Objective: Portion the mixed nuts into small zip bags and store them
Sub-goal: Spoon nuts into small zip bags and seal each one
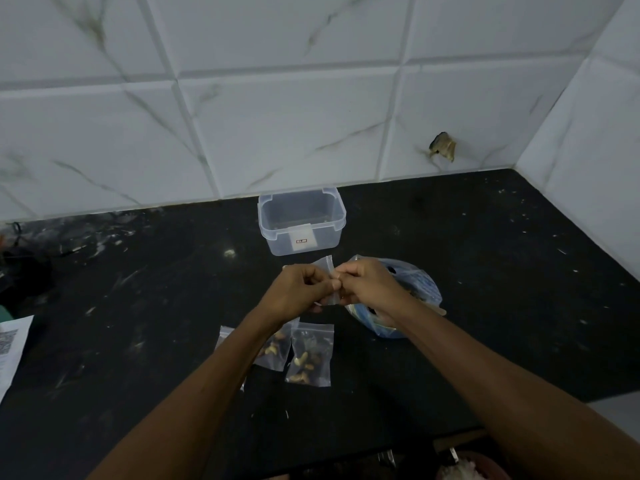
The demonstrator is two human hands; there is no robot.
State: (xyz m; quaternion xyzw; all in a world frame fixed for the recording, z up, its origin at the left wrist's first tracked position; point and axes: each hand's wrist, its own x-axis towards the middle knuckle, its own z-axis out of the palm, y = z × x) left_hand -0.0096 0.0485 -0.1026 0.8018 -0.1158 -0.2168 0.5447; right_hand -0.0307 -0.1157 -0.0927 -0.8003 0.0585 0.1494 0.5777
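My left hand (298, 289) and my right hand (367, 284) meet above the black counter, both pinching one small clear zip bag (326, 266) between their fingertips. Whether it holds nuts is hidden by my fingers. Below my hands lie filled small zip bags of mixed nuts: one (309, 356) fully visible, another (275, 346) partly under my left forearm, and a third (224, 336) at the left. A large plastic bag with blue print (420, 287) sits behind my right hand. An open clear plastic container (302, 220) stands near the wall.
The black counter (485, 289) ends at a white marble-tiled wall behind and on the right. A printed paper (12, 344) lies at the left edge, with dark cables (24, 268) behind it. A bowl-like object (467, 467) shows at the bottom right.
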